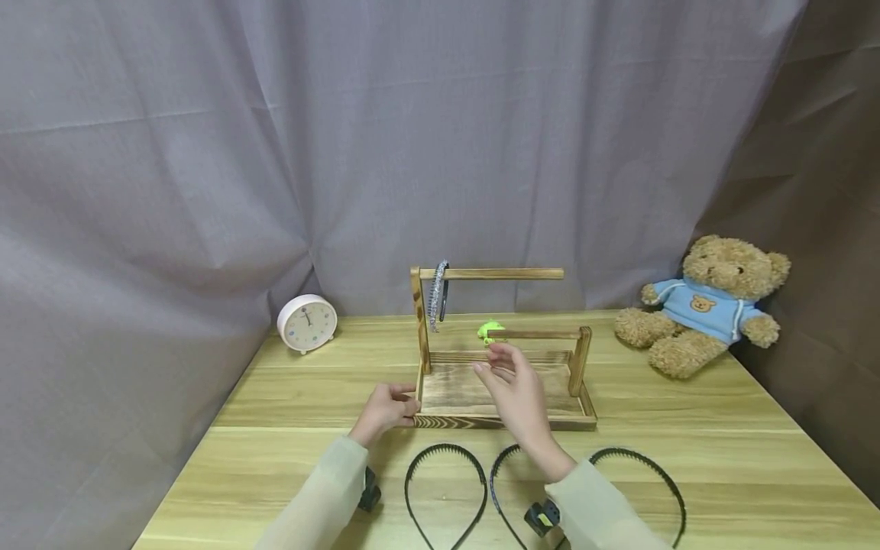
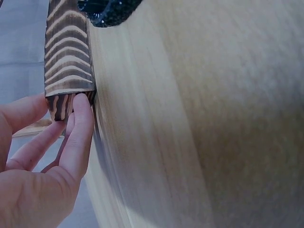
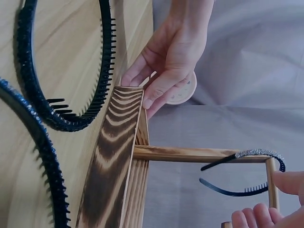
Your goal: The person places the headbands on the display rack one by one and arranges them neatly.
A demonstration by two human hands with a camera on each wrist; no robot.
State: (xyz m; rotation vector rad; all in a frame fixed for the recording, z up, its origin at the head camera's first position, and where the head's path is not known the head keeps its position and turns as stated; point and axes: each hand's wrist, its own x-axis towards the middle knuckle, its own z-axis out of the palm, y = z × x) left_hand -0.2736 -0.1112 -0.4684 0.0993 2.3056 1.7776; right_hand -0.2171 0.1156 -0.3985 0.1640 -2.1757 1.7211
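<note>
A wooden rack [image 1: 502, 422] with a tray base and two bars stands mid-table. Its front left corner is pinched by my left hand [image 1: 385, 409], whose fingers and thumb sit around the tray's edge. Over the upper bar hangs a silvery glitter headband [image 1: 435, 299], near the left post. My right hand [image 1: 517, 397] hovers over the tray's front with loosely bent fingers and nothing between them. On the table nearer me lie a black toothed headband [image 1: 445, 446], a blue-glittered headband [image 1: 496, 489] and another dark headband [image 1: 665, 475]; my right forearm partly covers these last two.
A white round clock [image 1: 307, 323] stands at the back left. A teddy bear [image 1: 715, 305] in a blue top sits at the back right. Behind the lower bar is a bright green object [image 1: 490, 330], partly hidden. Grey curtain [image 1: 481, 153] closes off the back.
</note>
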